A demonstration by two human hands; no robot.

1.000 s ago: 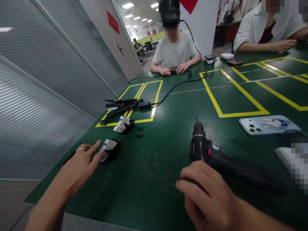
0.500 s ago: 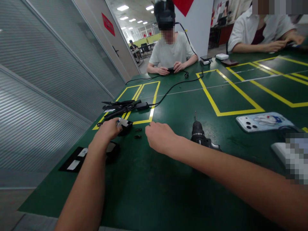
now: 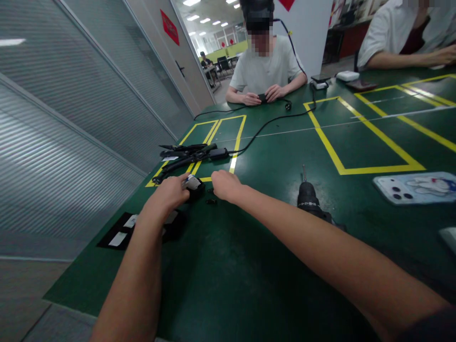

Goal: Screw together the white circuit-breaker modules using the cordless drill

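Left hand [image 3: 170, 192], left of centre: fingers at a white-and-black block [image 3: 194, 186]; whether they grip it, cannot tell. Right hand [image 3: 225, 185], centre: fingers curled, beside two small black pieces [image 3: 211, 201], one partly hidden; contents not visible. Drill [image 3: 308, 197], right of centre, partly behind the right forearm. Phone [image 3: 416, 188], right edge. Black cabled bundle [image 3: 192, 156], beyond the block.

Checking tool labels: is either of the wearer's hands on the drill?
No, the left hand is at the black-and-white block, the right hand nearby, both away from the drill.
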